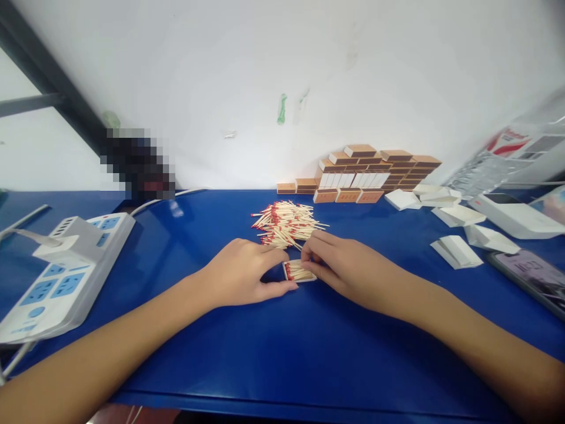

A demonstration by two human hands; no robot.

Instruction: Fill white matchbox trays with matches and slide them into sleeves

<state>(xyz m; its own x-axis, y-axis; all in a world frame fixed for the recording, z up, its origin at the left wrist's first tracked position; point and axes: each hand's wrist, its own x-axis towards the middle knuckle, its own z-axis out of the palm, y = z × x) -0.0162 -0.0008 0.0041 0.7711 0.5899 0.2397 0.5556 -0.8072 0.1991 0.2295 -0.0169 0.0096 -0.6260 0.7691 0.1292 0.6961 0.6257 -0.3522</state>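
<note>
A small white matchbox tray [312,280] lies on the blue table with red-tipped matches [295,271] filling it lengthwise. My left hand [242,272] grips the tray's left end, thumb along the near side and forefinger along the far side. Over the right end, my right hand [333,259] has its fingers curled and pinched together at the matches; what lies between those fingertips is hidden. Just beyond both hands spreads a loose heap of matches [289,222], their red heads pointing mostly left.
Stacked matchboxes [362,171] stand against the wall. On the right are several empty white trays [457,252], a white box [516,217], a phone [532,277] and a tilted plastic bottle [489,156]. A power strip [66,277] with cables occupies the left side.
</note>
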